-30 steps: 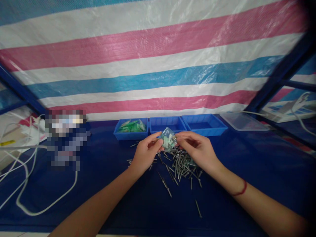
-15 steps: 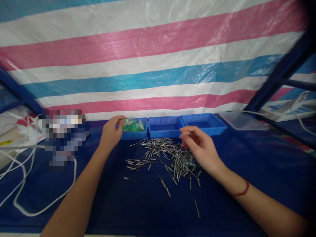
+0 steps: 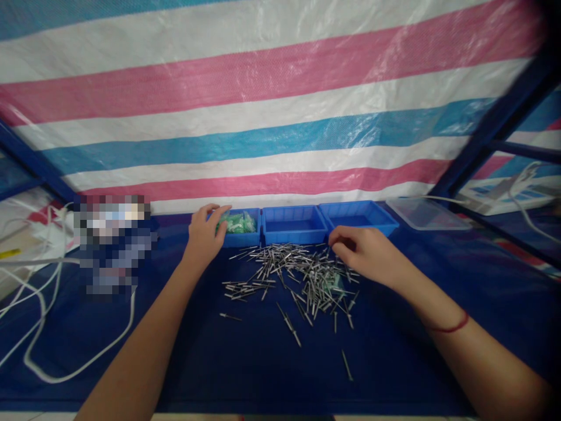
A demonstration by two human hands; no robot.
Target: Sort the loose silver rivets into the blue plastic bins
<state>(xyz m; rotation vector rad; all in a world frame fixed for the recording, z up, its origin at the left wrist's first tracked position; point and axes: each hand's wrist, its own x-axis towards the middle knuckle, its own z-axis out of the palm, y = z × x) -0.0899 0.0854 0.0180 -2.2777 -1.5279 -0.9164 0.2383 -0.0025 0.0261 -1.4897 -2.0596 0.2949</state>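
Observation:
A heap of several thin metal pins (image 3: 298, 278) lies on the dark blue table (image 3: 438, 362). My left hand (image 3: 205, 234) rests at the front left corner of the left blue tray (image 3: 252, 238), fingers stretched over its rim, holding nothing. Small clear bags of green parts (image 3: 237, 222) fill that tray. My right hand (image 3: 363, 252) hovers over the right end of the pin heap, its fingers curled down and pinched together at the pins. What they grip is too small to make out.
Two more blue trays, the middle one (image 3: 293, 224) and the right one (image 3: 357, 214), stand in a row with the left tray at the back edge. A clear plastic lid (image 3: 427, 213) lies to their right. White cables (image 3: 52, 327) loop at the left. A striped tarpaulin (image 3: 263, 105) hangs behind.
Both hands held a small bag of green parts above the pins; my left hand took it to the left tray and let go. My right hand dropped to the pin heap.

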